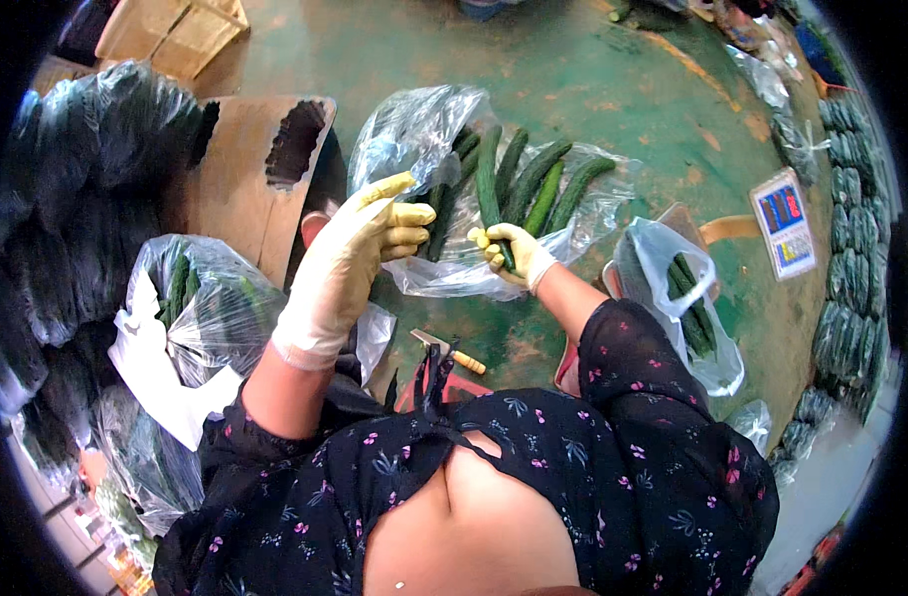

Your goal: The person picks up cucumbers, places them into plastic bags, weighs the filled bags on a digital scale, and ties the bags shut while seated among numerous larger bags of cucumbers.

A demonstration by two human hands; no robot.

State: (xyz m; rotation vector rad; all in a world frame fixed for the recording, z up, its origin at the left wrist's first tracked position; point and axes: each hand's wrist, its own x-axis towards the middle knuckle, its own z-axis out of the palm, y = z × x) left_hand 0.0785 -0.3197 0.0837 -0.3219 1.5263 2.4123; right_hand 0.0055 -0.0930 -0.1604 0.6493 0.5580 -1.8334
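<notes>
Both my hands wear pale yellow gloves. My right hand (516,260) is closed around the lower end of a long dark green cucumber (488,184). Several more cucumbers (578,191) lie side by side beyond it on a spread clear plastic bag (444,281) on the floor. My left hand (360,243) is raised beside the bag's left edge, its fingers stretched toward the cucumbers with nothing visible in them. It partly covers the bag. Below the hands, near my lap, lies a knife with a wooden handle (469,363).
A clear bag of cucumbers (221,308) stands at left, a white carrier bag (722,370) with cucumbers at right. Dark bagged stacks (86,209) rise at far left; bagged bundles (846,268) line the far right. A holed brown board (237,189), crate (176,35) and white panel (784,223) surround the green floor.
</notes>
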